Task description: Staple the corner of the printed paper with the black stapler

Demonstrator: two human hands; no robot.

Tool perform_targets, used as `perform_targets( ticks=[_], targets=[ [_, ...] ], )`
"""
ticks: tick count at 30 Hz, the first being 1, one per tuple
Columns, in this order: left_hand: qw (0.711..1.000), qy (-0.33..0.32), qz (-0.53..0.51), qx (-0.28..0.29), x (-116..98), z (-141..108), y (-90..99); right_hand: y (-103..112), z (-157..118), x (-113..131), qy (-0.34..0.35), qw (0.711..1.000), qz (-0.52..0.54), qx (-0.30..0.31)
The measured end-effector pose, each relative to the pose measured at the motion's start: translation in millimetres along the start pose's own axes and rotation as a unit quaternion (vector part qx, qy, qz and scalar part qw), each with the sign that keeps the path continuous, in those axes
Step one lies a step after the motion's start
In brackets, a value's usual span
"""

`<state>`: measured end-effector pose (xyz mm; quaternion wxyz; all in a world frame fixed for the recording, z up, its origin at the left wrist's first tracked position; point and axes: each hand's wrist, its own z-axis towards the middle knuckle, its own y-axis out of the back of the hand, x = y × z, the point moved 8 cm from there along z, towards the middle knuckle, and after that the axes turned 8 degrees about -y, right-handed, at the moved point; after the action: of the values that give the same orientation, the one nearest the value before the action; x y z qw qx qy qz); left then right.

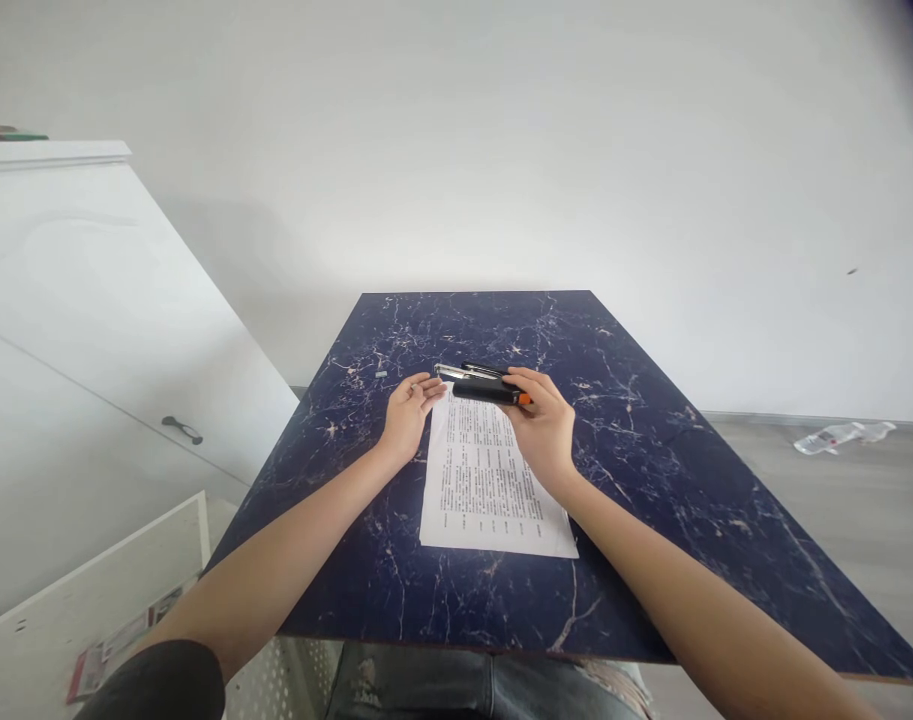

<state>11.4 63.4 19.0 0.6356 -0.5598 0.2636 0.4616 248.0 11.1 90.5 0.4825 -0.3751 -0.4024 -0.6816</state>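
Note:
A black stapler (486, 390) with an orange part at its rear is held above the far end of a printed paper stack (490, 490). Its silver magazine shows, lifted apart from the black body. My right hand (544, 425) is wrapped round the stapler's rear end. To the left of the stapler's tip is my left hand (412, 410), palm partly up, fingers close together near the magazine's end; whether something small lies in them cannot be made out. A small pale strip, perhaps staples (381, 374), lies on the dark blue marbled table (501, 600).
The table's far edge is near a white wall (501, 150). A white cabinet (88, 350) with a dark handle stands at the left, above an open drawer (88, 580) with packets inside. Clear plastic packaging (842, 437) lies on the floor at the right.

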Motion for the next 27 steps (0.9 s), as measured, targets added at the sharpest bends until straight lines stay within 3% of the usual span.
perform_targets(
  ticks=[2, 4, 7, 10, 15, 17, 20, 23, 25, 27],
  targets=[
    [0.995, -0.073, 0.068, -0.023, -19, -4, 2.6, 0, 3, -16, -0.095, 0.994, 0.060, -0.003],
    [0.983, -0.127, 0.135, -0.016, -36, -11, -3.3, -9, 2, -34, -0.201, 0.968, 0.146, 0.031],
    [0.971, -0.145, 0.190, 0.031, -48, -23, -19.7, -31, -8, -52, -0.305, 0.917, 0.239, 0.098],
    [0.957, -0.156, 0.234, 0.067, -52, -32, -30.6, -44, -15, -63, -0.329, 0.899, 0.257, 0.128],
    [0.920, -0.202, 0.309, 0.130, -53, -39, -37.0, -42, -11, -72, -0.335, 0.906, 0.209, 0.153],
    [0.907, -0.200, 0.327, 0.173, -49, -42, -40.9, -29, -3, -61, -0.289, 0.938, 0.114, 0.157],
    [0.879, -0.199, 0.346, 0.259, -43, -48, -51.3, -8, 10, -16, -0.113, 0.983, -0.006, 0.147],
    [0.869, -0.176, 0.338, 0.314, -37, -52, -57.0, -19, -1, 25, 0.043, 0.962, -0.011, 0.271],
    [0.876, -0.153, 0.321, 0.327, -34, -52, -57.7, -29, -14, 35, 0.105, 0.931, -0.010, 0.349],
    [0.870, -0.143, 0.318, 0.349, -32, -54, -60.2, -34, -21, 34, 0.139, 0.921, -0.028, 0.363]
  ],
)
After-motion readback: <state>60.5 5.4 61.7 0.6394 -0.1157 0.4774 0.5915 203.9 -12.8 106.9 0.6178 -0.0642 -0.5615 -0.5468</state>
